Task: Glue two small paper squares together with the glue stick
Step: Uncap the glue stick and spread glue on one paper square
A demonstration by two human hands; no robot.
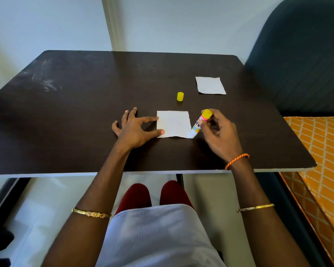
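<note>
A white paper square [174,123] lies on the dark table [85,112] in front of me. My left hand [135,126] rests flat beside it, with thumb and forefinger pressing the square's left edge. My right hand [218,132] holds the glue stick [200,122] tilted, yellow end up, its lower tip touching the square's near right corner. The stick's yellow cap [180,96] stands alone behind the square. A second white paper square [210,85] lies farther back on the right, untouched.
A dark chair back [307,54] stands at the table's right. An orange patterned cloth [324,151] lies beside the table's right edge. White walls rise behind. My knees [154,193] show below the near table edge.
</note>
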